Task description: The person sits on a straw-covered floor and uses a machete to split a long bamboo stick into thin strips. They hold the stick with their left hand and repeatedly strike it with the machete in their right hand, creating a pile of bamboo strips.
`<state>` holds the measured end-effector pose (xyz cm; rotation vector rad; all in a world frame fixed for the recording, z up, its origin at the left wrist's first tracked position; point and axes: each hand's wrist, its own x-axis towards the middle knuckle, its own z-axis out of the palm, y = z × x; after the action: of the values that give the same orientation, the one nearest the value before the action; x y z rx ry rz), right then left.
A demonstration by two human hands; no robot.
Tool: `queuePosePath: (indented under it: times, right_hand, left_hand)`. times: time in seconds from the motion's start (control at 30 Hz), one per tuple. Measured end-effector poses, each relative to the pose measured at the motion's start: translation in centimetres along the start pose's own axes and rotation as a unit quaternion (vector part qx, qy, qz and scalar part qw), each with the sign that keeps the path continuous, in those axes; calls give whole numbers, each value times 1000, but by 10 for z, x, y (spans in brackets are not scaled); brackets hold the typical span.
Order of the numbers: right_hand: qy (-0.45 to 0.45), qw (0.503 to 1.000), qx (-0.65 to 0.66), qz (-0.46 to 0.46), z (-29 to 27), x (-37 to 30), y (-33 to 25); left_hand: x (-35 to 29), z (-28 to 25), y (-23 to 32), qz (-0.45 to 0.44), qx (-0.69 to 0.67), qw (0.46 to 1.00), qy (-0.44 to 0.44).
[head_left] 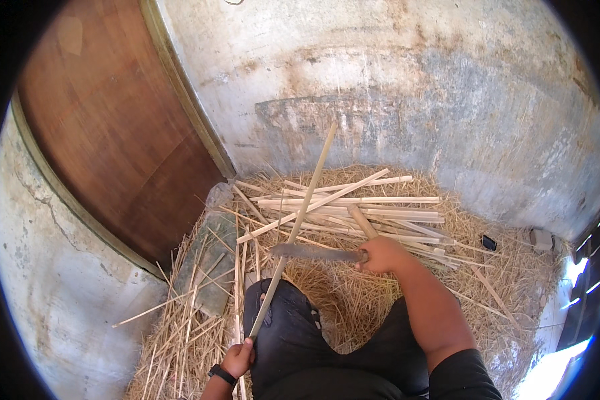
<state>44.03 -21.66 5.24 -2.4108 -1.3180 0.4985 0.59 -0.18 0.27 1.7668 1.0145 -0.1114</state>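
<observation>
- Bamboo strip [300, 215]: gripped near its lower end in a closed left hand [237, 359], slanted past the left knee [280, 303], probably for steadiness.
- Knife [323, 253]: clenched in the right hand [380, 255], crosswise to the strip, couldn't tell if touching.
- Counted one knife, one held strip, at least ten spare strips [393, 200] dumped toward the straw's [340, 287] far edge, likely kept handy.
</observation>
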Motion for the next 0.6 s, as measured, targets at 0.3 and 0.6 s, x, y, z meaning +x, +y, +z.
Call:
queuePosePath:
  times: [0.3, 0.6]
  right_hand:
    - [5, 997, 68, 36, -1, 1, 15]
    - [-33, 997, -8, -64, 15, 7, 2]
  left_hand:
    - [0, 0, 0, 1, 2, 1000, -7]
    - [2, -1, 1, -13, -14, 1000, -11]
